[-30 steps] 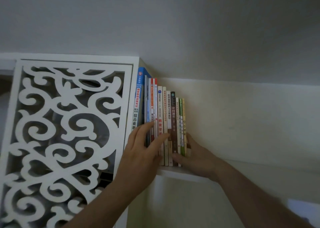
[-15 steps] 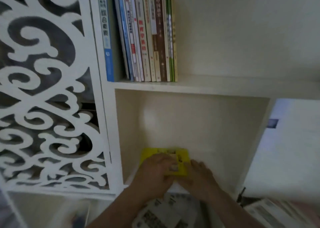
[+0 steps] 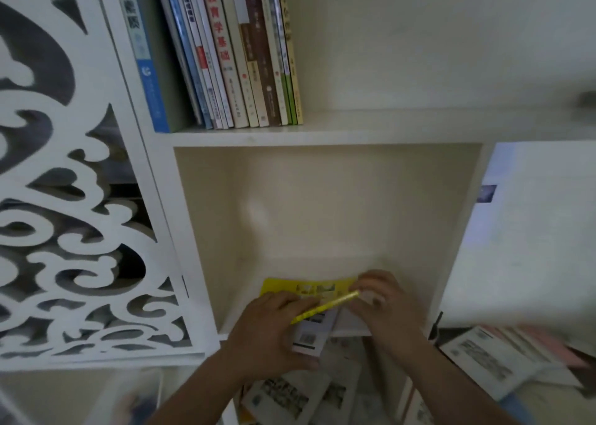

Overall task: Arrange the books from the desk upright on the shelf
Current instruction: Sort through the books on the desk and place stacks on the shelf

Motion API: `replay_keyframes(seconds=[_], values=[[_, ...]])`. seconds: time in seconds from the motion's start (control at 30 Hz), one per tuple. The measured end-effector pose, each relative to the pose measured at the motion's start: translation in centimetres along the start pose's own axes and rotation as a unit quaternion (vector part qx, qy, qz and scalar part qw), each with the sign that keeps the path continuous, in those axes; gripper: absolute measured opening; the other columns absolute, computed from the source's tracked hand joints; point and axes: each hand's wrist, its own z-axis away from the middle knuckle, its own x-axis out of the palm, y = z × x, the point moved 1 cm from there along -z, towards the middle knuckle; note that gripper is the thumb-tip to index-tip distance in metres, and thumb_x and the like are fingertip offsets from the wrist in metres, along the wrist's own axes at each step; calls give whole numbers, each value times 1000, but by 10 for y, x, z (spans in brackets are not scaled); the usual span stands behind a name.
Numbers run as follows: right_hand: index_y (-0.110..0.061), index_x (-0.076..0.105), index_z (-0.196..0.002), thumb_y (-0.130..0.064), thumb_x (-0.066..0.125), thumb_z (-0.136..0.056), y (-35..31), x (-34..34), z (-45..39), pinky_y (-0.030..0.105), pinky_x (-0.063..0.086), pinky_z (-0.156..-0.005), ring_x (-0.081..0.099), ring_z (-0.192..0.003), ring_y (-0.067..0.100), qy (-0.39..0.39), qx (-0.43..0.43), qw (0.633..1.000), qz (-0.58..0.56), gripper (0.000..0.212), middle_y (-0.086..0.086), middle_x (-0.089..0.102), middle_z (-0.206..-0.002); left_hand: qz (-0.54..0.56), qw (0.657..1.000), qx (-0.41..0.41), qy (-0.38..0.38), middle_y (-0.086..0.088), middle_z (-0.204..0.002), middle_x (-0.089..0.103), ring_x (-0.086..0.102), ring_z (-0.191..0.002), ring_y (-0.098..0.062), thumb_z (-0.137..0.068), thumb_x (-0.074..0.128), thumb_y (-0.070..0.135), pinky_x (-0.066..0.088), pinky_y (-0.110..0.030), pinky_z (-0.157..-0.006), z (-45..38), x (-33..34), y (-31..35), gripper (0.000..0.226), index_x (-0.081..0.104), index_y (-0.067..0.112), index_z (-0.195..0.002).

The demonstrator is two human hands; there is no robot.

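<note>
Yellow book point(image 3: 325, 308) sits tilted between my hands at the front of the lower shelf opening point(image 3: 325, 205): my left hand point(image 3: 267, 331) grips its lower end, fingers curled round it, and my right hand point(image 3: 383, 302) pinches its upper end. Above, a row of books point(image 3: 225, 69) stands upright on the shelf board point(image 3: 387, 124), pushed left beside the white carved panel point(image 3: 64, 198). More books point(image 3: 483, 360) lie flat on the worktop below.

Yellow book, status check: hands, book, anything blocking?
Left hand and right hand both grip the yellow book, tilted at the lower cubby. Row of books upright above. Nothing blocking.
</note>
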Motion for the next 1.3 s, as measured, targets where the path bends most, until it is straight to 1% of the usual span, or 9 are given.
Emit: replay_keyframes(seconds=[0.1,0.23,0.43,0.73,0.83,0.9,1.0,1.17,1.3], values=[[-31,77,-80,-11,91,-78,-33,6,-23,11,44,-76,67,-91,1,4,12,999,-37,24,-16,72,-96,206,978,-23,21,26,-152,44,42,-141,-3,-81,60,82,42,-28,-109,-4,-9,6,75,38,59,-149],[-41,72,-121,-26,88,-84,-58,12,-49,24,47,-99,57,-118,-1,43,10,999,-17,43,-23,61,-127,256,940,-139,180,34,-96,72,71,-90,3,-103,54,51,53,-18,-70,-18,-31,4,17,65,62,-110],[-55,19,-158,-53,85,-76,-61,32,-25,44,56,-100,54,-131,7,-91,125,983,-100,105,-20,45,-152,621,712,-228,236,11,-107,79,76,-100,-20,-103,55,44,51,-36,-75,-19,-63,19,21,66,38,-121],[-26,63,-135,-6,68,-99,-81,24,2,34,61,-88,74,-109,18,-119,94,976,-154,42,-5,77,-119,736,613,-251,138,-18,-131,70,68,-119,-43,-97,57,45,46,-69,-105,0,-61,36,51,55,25,-144],[-40,69,-122,-8,73,-97,-87,14,9,29,60,-85,74,-104,13,-122,102,981,-111,41,-11,77,-114,731,631,-231,116,-15,-134,69,66,-123,-40,-87,75,50,45,-65,-109,11,-73,49,68,57,20,-145],[-47,72,-102,-2,78,-90,-92,5,15,13,53,-78,70,-91,-6,-103,98,987,-77,47,-27,75,-100,679,703,-190,93,11,-122,75,70,-116,-14,-67,88,59,54,-45,-102,24,-88,63,79,63,31,-137],[-44,64,-90,14,78,-81,-123,-11,24,12,51,-75,68,-81,-7,-17,92,986,-136,60,-29,74,-88,544,825,-106,112,44,-105,67,65,-102,17,-62,82,68,53,-10,-83,40,-140,107,39,70,68,-99],[-38,63,-122,-30,87,-83,-238,-65,-6,13,52,-92,64,-117,-1,221,-278,934,-28,47,0,67,-113,342,860,19,379,29,-100,74,68,-95,9,-91,57,50,51,-7,-70,19,-213,160,21,74,52,-103],[-61,21,-145,-45,69,-90,-315,-54,-44,-1,35,-101,38,-135,-20,-37,-320,946,-15,75,-40,37,-149,218,834,83,500,5,-131,65,60,-120,-3,-95,67,28,52,-20,-95,-41,-243,173,39,52,38,-130]])
